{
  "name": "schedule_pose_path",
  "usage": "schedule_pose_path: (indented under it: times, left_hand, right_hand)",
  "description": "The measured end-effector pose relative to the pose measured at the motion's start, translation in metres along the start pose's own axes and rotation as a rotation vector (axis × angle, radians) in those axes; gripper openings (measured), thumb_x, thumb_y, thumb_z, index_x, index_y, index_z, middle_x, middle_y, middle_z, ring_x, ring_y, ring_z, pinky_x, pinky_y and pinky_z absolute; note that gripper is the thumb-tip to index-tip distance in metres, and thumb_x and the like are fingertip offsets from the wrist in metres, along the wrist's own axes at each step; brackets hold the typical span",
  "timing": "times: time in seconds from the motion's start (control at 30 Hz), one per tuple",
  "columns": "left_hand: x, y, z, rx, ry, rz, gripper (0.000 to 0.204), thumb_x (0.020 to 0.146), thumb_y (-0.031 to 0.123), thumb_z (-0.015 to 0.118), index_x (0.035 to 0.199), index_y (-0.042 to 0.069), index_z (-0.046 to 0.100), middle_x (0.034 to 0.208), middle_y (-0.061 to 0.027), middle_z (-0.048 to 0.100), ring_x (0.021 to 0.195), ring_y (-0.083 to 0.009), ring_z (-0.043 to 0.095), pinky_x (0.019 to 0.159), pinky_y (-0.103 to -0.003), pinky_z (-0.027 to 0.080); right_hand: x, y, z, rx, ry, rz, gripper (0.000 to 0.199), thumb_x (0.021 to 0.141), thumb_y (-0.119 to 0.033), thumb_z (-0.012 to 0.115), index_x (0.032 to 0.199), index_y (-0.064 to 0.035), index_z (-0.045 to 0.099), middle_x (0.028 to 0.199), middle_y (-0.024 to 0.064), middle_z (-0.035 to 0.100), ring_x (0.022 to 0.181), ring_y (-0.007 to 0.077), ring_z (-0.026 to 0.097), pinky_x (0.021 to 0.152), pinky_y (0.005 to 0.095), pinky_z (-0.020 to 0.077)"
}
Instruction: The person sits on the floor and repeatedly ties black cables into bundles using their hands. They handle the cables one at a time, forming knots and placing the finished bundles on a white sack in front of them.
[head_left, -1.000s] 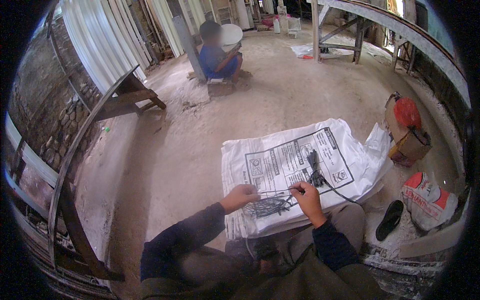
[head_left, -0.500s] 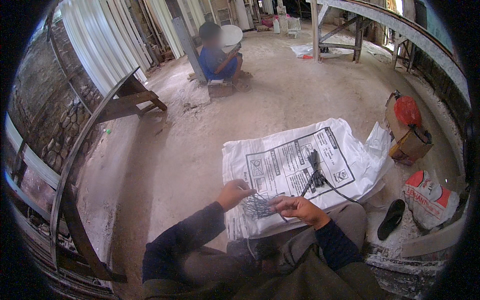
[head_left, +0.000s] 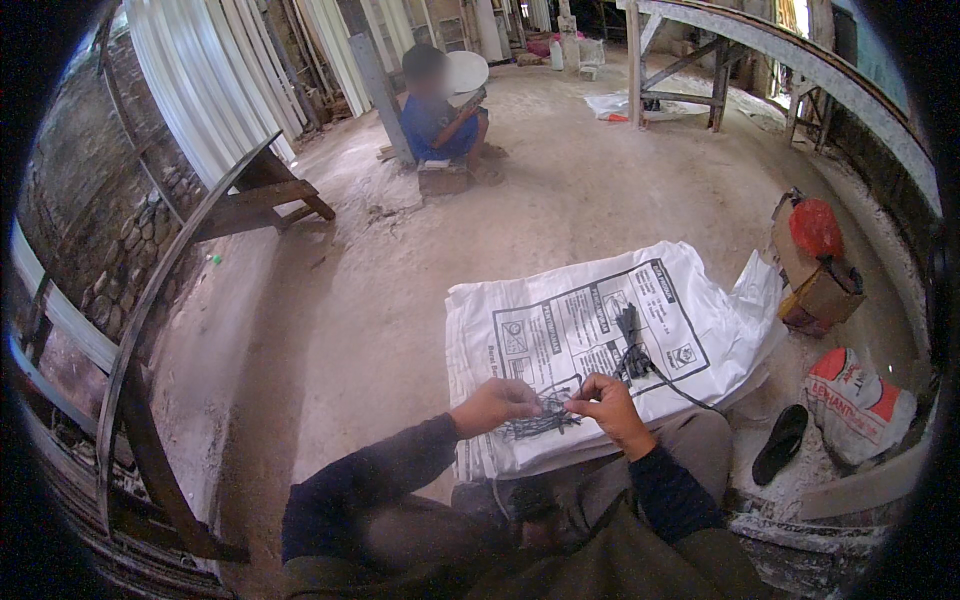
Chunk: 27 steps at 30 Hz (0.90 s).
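Currently, thin dark strands (head_left: 545, 426) are being worked at the lower centre of the frame, lying in a loose heap on the near part of a white printed sack (head_left: 472, 310). Strands are pinched in the left hand (head_left: 495, 405), its thumb and fingers drawn together, and likewise in the right hand (head_left: 613, 410), held just beside it; which strand is gripped by which is too small to be made out. Right of centre, farther up the sack, a dark bundle (head_left: 632, 358) is left untouched, with a cord (head_left: 685, 391) trailed toward the lower right. The handling is judged to be partway through: the bundle is already gathered, while the heap lies loose and unsorted. Whether any knot is made cannot be told. At upper centre, a person in blue (head_left: 440, 130) is seated well apart; at right, a black sandal (head_left: 780, 446) is seen.
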<state>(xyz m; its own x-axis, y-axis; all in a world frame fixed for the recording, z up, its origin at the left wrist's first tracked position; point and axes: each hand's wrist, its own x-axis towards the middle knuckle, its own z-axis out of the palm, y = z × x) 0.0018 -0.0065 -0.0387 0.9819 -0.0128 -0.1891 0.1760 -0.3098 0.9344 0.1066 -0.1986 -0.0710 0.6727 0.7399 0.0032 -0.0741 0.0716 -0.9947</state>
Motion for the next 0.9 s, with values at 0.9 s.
schedule_pose_path:
  times: [0.9]
  left_hand:
    - [0.004,-0.038,-0.020,0.117,0.526,-0.074,0.024,0.068,0.021,0.065,0.067,-0.003,0.062,0.068,-0.0127,0.057,0.068,-0.0194,0.054,0.065,-0.029,0.041]
  right_hand:
    - [0.003,0.022,-0.003,0.028,-0.306,0.083,0.016,0.077,-0.015,0.063,0.083,-0.0006,0.062,0.089,0.0062,0.059,0.086,0.0140,0.052,0.080,0.0269,0.0385]
